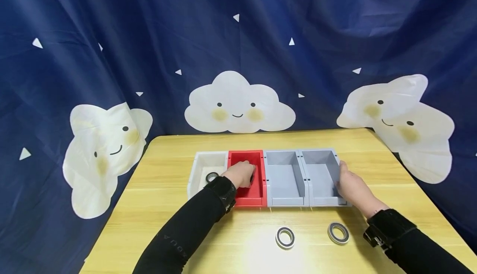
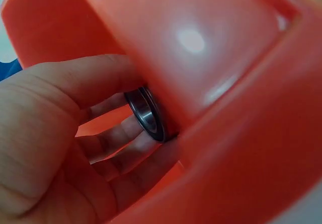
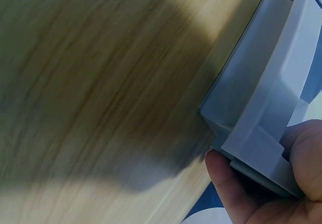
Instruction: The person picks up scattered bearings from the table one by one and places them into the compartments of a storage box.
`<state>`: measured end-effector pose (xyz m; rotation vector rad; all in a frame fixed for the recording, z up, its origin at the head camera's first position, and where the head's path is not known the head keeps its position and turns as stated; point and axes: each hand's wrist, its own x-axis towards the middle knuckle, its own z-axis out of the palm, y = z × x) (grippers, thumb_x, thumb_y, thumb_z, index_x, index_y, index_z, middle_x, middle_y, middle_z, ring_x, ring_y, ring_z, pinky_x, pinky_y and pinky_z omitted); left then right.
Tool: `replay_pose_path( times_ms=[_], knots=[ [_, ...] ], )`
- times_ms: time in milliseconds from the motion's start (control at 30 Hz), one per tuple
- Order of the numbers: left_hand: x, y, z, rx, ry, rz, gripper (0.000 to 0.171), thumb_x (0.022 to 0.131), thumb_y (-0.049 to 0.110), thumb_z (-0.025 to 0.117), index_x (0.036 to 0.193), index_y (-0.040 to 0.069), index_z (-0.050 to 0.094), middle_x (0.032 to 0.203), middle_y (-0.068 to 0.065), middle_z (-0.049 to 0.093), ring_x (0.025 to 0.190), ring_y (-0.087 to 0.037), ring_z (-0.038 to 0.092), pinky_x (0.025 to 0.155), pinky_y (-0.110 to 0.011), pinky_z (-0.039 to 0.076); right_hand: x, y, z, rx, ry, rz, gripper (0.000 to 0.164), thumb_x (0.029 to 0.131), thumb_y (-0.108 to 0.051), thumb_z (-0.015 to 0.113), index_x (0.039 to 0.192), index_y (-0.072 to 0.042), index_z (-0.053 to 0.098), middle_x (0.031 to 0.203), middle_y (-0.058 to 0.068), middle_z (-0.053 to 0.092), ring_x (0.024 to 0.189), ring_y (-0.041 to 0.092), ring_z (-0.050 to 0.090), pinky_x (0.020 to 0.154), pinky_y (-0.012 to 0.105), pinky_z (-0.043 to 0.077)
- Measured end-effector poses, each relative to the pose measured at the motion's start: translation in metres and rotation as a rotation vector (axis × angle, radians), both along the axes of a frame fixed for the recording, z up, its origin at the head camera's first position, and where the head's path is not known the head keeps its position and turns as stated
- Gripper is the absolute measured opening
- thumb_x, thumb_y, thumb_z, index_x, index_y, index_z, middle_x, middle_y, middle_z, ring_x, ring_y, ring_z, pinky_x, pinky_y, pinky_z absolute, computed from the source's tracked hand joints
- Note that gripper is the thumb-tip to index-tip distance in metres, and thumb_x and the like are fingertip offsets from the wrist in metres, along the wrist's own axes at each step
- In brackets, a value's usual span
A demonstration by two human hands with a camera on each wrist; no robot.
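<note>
My left hand [image 1: 241,174] reaches down into the red bin [image 1: 247,202]. Between its thumb and fingers it pinches a ball bearing [image 2: 147,116], a dark-faced ring with a shiny metal bore, tilted on edge close to the red floor. The bearing's far side is hidden against the red surface. My right hand [image 1: 355,190] grips the outer side wall of the rightmost grey bin [image 1: 328,201]; in the right wrist view, thumb and fingers wrap the end of that grey bin [image 3: 261,98]. Another bearing [image 1: 212,177] lies in the white bin [image 1: 201,162], partly near the left wrist.
Two more bearings, a left one [image 1: 285,238] and a right one [image 1: 338,233], lie flat on the wooden table [image 1: 156,207] in front of the bins. A second grey bin [image 1: 285,202] stands between the red and rightmost ones. Behind hangs a blue curtain [image 1: 238,38] with clouds.
</note>
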<state>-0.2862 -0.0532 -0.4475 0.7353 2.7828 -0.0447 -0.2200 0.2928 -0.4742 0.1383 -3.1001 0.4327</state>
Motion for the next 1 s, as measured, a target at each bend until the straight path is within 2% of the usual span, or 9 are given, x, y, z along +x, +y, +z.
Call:
replay_pose_path(
  times_ms=[267,467,767,1000],
  knots=[
    [-0.0044,0.0023,-0.0054,0.008,0.005,0.025,0.024,0.08,0.019,0.082,0.093,0.014,0.063,0.097,-0.005,0.059,0.094,-0.018,0.056,0.08,-0.03,0.051,-0.0028,0.001,0.0025,0.014,0.015,0.002,0.069,0.09,0.004,0.058,0.138,0.029,0.016,0.075,0.028,0.06,0.066,0.03,0.063,0.059,0.046,0.054],
    [-0.0044,0.0037,-0.0049,0.008,-0.011,0.043,0.035,0.078,0.02,0.084,0.108,0.014,0.066,0.103,-0.007,0.059,0.097,-0.02,0.056,0.081,-0.032,0.052,-0.0019,0.0013,0.0041,0.018,0.016,0.0,0.068,0.09,0.004,0.057,0.138,0.029,0.016,0.07,0.023,0.058,0.062,0.028,0.06,0.055,0.044,0.052],
    [-0.003,0.0058,-0.0038,-0.002,-0.04,0.05,0.055,0.08,0.02,0.083,0.13,0.013,0.062,0.116,-0.01,0.059,0.104,-0.022,0.055,0.087,-0.035,0.053,0.0009,0.0019,0.0026,0.007,0.023,0.0,0.069,0.09,0.004,0.059,0.137,0.029,0.016,0.076,0.031,0.06,0.068,0.035,0.065,0.06,0.048,0.054],
    [0.001,0.0041,-0.0011,-0.005,-0.072,0.079,0.068,0.079,0.022,0.084,0.14,0.013,0.055,0.127,-0.012,0.056,0.116,-0.026,0.053,0.094,-0.04,0.052,0.0004,0.0002,-0.0003,-0.006,0.019,0.0,0.07,0.089,0.004,0.061,0.137,0.029,0.016,0.084,0.037,0.061,0.073,0.04,0.066,0.063,0.05,0.055]
  ],
)
